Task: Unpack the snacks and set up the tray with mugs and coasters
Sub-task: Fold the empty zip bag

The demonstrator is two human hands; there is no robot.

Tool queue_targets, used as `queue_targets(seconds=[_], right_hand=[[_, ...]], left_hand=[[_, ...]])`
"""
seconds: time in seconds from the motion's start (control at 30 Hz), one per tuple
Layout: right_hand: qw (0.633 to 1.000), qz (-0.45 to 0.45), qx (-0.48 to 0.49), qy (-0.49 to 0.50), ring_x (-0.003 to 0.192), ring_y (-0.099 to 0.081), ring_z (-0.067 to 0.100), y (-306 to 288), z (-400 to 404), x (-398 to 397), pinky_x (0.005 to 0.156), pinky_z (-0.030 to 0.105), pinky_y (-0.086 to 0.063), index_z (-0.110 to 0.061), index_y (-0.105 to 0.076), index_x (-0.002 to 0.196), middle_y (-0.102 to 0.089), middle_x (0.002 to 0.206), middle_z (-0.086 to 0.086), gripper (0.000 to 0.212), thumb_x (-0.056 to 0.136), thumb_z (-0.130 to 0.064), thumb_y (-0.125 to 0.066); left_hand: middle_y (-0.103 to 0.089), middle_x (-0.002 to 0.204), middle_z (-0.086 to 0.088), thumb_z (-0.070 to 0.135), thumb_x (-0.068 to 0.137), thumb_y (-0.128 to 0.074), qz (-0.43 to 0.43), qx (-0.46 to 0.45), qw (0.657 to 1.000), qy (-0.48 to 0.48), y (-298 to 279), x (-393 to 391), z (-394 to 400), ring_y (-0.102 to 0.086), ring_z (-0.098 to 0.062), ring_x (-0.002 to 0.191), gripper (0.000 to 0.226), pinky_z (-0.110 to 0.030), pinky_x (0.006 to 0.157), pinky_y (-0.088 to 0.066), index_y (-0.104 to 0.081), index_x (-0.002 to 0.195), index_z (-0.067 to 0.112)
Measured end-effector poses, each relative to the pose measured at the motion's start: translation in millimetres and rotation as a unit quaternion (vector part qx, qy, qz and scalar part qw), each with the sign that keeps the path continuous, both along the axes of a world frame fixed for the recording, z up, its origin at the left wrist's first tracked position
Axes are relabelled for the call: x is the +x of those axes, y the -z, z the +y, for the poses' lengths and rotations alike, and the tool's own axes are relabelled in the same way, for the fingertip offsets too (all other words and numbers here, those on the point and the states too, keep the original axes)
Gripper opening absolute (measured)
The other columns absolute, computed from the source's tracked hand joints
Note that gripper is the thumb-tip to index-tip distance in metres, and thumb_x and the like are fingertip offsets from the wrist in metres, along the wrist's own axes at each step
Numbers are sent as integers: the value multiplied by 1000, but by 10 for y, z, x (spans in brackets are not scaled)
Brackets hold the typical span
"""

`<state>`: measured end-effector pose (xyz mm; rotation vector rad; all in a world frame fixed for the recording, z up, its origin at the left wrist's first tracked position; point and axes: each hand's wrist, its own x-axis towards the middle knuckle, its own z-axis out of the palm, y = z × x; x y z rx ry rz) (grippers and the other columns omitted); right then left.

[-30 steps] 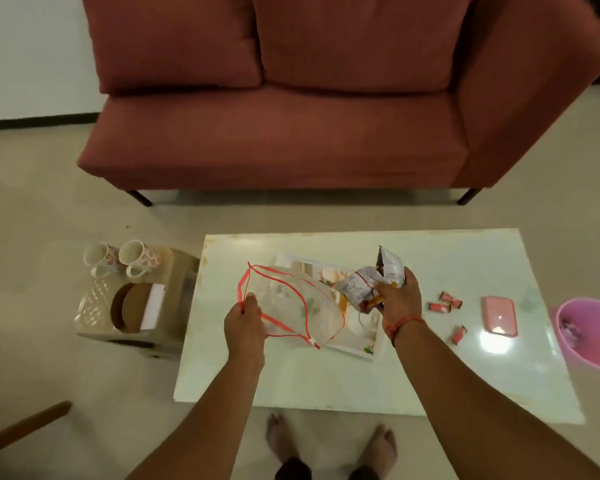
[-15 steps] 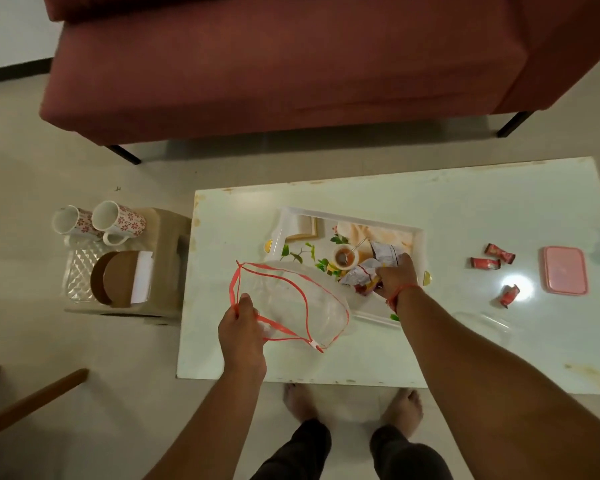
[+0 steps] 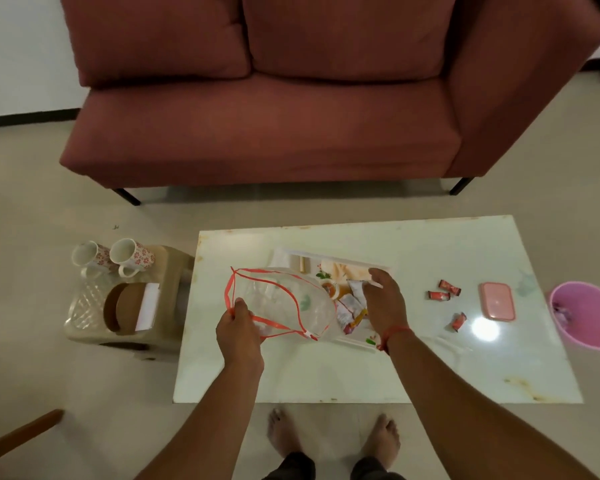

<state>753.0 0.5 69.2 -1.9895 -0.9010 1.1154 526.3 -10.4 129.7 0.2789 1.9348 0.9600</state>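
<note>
Standing on a low stool left of the white table are two flowered mugs and a round coaster holder. Three red candies and one pink lidded box lie on the table's right part, one pink bin beside it. The left hand pinches the red rim of a clear zip bag, which covers part of the white tray. The right hand, fingers relaxed and spread, hovers over the snack packets in the tray.
</note>
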Motion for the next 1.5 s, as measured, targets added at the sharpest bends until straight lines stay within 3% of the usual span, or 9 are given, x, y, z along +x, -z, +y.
queue_targets(seconds=[0.2,0.4,0.67,0.87,0.93,1.03,1.13,1.3,1.5], right_hand=[[961,-50,265,-68,91,-58,5,-1336,-349,-369,77,15,-44,-25,-62,94,-60,97,-5,15,95,-10,-59],[870,-277,312,-263,97,-52,11,-2088,-569,-434,83,23,-46,-23,-66,108,-58,104,-6,26,91,-43,-61],[827,-348,397,-193,81,-56,22,-2655,-469,-245,67,34,-50,-14,-69,94,-60,88,1,6,89,-12,-66],[828,-341,422,-139,74,-53,22,-2962,-444,-182,64,38,-48,-12,-65,83,-60,83,2,8,88,-5,-66],[829,-340,424,-130,74,-54,23,-3060,-423,-173,64,38,-47,-11,-64,84,-59,84,2,7,89,-6,-65],[828,-343,429,-112,75,-56,21,-3227,-402,-175,64,34,-46,-11,-64,86,-60,86,2,7,91,-7,-62],[828,-338,433,-114,76,-56,17,-3385,-388,-188,66,32,-48,-12,-65,88,-60,88,0,10,94,-8,-58],[835,-336,413,-142,74,-55,15,-3570,-366,-209,68,32,-51,-14,-65,87,-60,89,0,14,96,-9,-54],[816,-361,423,-158,68,-54,10,-3695,-334,-141,59,15,-41,-17,-66,85,-61,87,-4,12,89,-6,-64]], left_hand=[[-60,114,-5,37,101,-48,-20,45,998,-31,-800,49,-14,-60,-27,102,16,-51,93,-55,-54,109,24],[-64,107,-11,38,101,-48,-76,99,990,-57,-1507,172,-18,-62,-24,89,30,-48,87,-58,-60,112,13],[-58,83,-7,33,97,-50,-157,197,965,-77,-2099,361,32,-56,-17,68,33,-38,67,-59,-62,117,10],[-64,102,-10,37,96,-56,-220,241,945,-29,-2379,375,49,-63,-20,86,33,-48,89,-56,-61,116,10],[-64,109,-12,42,90,-64,-188,244,951,-29,-2429,351,83,-64,-23,89,43,-43,83,-56,-59,113,6],[-50,129,-18,37,85,-71,71,257,964,-6,-2565,347,38,-54,-33,112,57,-40,91,-45,-51,125,2],[-49,129,-10,26,88,-69,311,427,835,152,-2760,429,-63,-46,-24,121,46,-31,92,-35,-55,128,8],[-61,127,3,24,95,-59,403,469,655,435,-2966,583,70,-51,-14,117,33,-29,103,-38,-61,128,20],[-70,95,6,29,97,-53,439,447,620,472,-3033,665,216,-61,-12,88,20,-40,105,-37,-72,102,24]])
